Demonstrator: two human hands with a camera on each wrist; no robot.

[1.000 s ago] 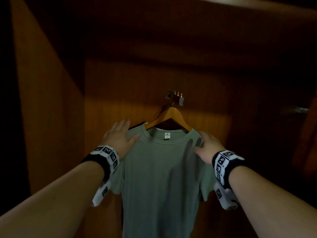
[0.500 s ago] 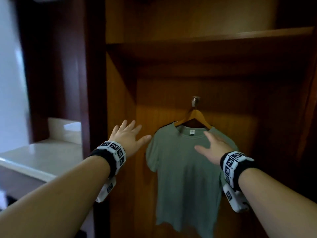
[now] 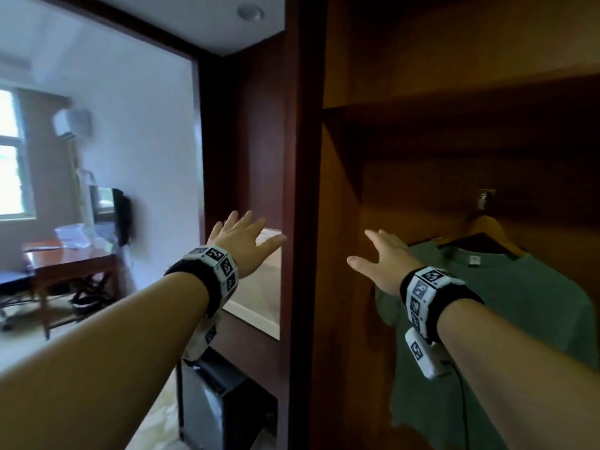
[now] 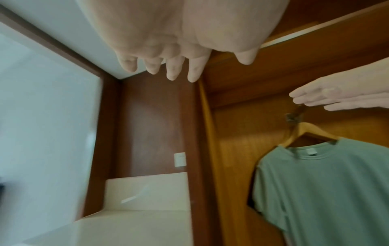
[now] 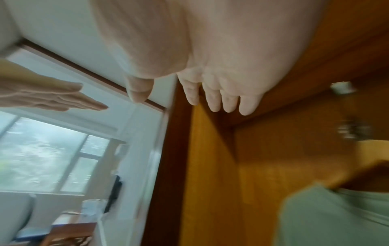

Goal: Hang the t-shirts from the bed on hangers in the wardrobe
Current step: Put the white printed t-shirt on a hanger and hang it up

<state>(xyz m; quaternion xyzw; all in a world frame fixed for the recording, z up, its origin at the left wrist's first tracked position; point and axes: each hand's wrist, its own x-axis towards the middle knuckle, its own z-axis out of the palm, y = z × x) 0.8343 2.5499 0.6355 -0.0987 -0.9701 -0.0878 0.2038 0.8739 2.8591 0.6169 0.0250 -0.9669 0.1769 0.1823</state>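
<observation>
A sage-green t-shirt (image 3: 519, 303) (image 4: 328, 191) (image 5: 336, 221) hangs on a wooden hanger (image 3: 490, 227) (image 4: 309, 131) from a metal hook (image 3: 483, 198) on the back wall of the wardrobe (image 3: 422, 125). My left hand (image 3: 242, 245) (image 4: 183, 63) is in the air in front of the dark wardrobe post, fingers straight, holding nothing. To the left of the shirt my right hand (image 3: 380, 258) (image 5: 212, 98) is also free of the cloth, fingers straight and empty. No bed or other t-shirt shows.
A dark wooden post (image 3: 302, 222) divides the wardrobe from a niche with a pale counter (image 3: 259, 306) (image 4: 134, 221). A black box (image 3: 220, 401) stands under it. Beyond lie a wooden desk (image 3: 71, 258), a wall screen (image 3: 120, 216) and a window (image 3: 9, 157).
Both hands have come off the shirt's shoulders and moved left. My head has turned left, so the shirt now sits at the right edge and the room shows.
</observation>
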